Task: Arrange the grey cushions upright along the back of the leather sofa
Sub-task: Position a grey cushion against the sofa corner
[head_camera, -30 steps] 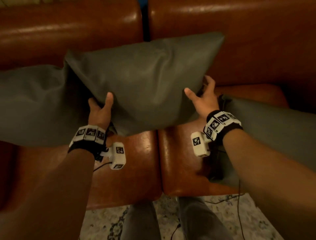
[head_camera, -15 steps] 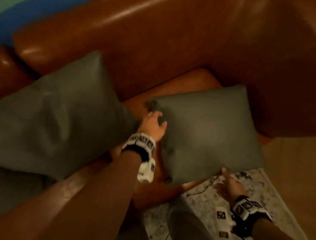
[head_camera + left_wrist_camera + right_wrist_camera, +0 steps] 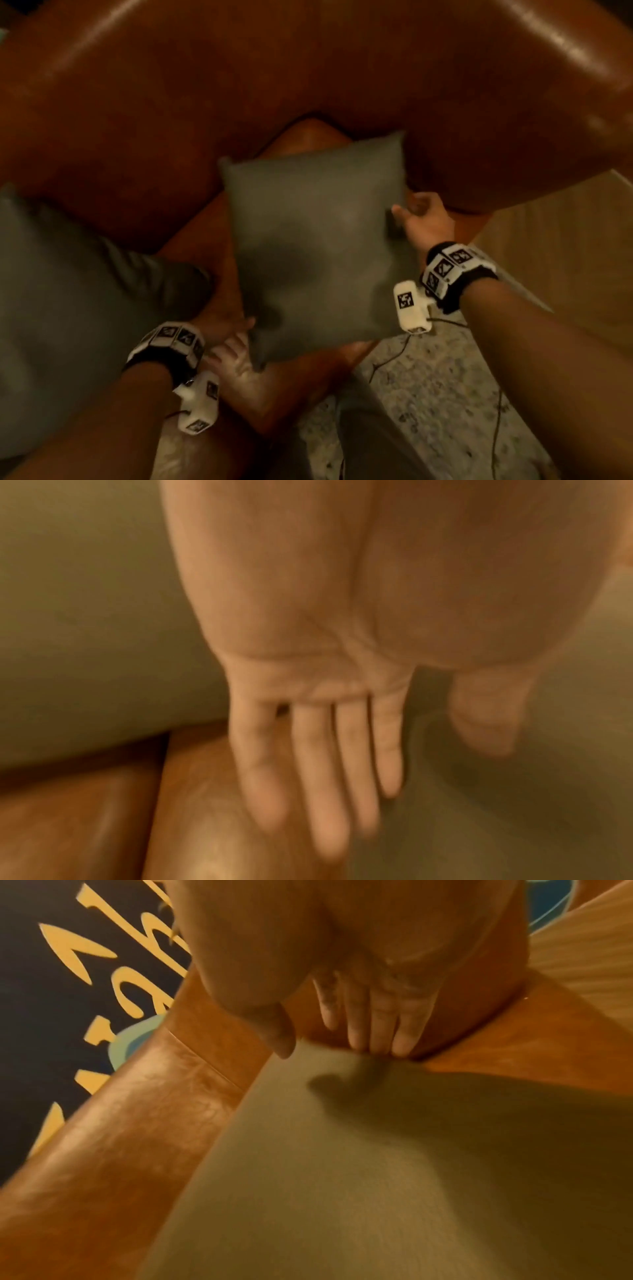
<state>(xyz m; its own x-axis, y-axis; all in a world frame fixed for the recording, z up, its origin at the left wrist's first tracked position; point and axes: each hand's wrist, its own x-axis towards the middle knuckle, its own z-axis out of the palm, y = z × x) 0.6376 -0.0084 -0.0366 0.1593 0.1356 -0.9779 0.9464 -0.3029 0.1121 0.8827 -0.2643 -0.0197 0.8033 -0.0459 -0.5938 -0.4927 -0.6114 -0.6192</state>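
Observation:
A square grey cushion point(image 3: 318, 246) lies tilted on the brown leather sofa's seat point(image 3: 291, 387), in the corner where the back point(image 3: 239, 85) meets the arm. My left hand point(image 3: 239, 342) sits at its near left corner, palm up, fingers point(image 3: 325, 777) straight, with the cushion point(image 3: 514, 804) beside them. My right hand point(image 3: 411, 209) is at the cushion's right edge, thumb point(image 3: 277, 1037) over the cushion's face point(image 3: 377, 1150) and fingers point(image 3: 373, 1026) straight at the edge. A second grey cushion point(image 3: 68, 291) leans on the sofa back at left.
A speckled rug point(image 3: 445, 411) lies in front of the sofa, with a thin cable point(image 3: 394, 356) running across it. My legs point(image 3: 370, 438) stand close to the seat's front edge. A pale wooden surface point(image 3: 565, 240) shows to the right of the sofa arm.
Both hands let go of the large cushion, which now leans at left. The view swung right; my left hand dropped to the small cushion's near corner, my right hand rose to its right edge.

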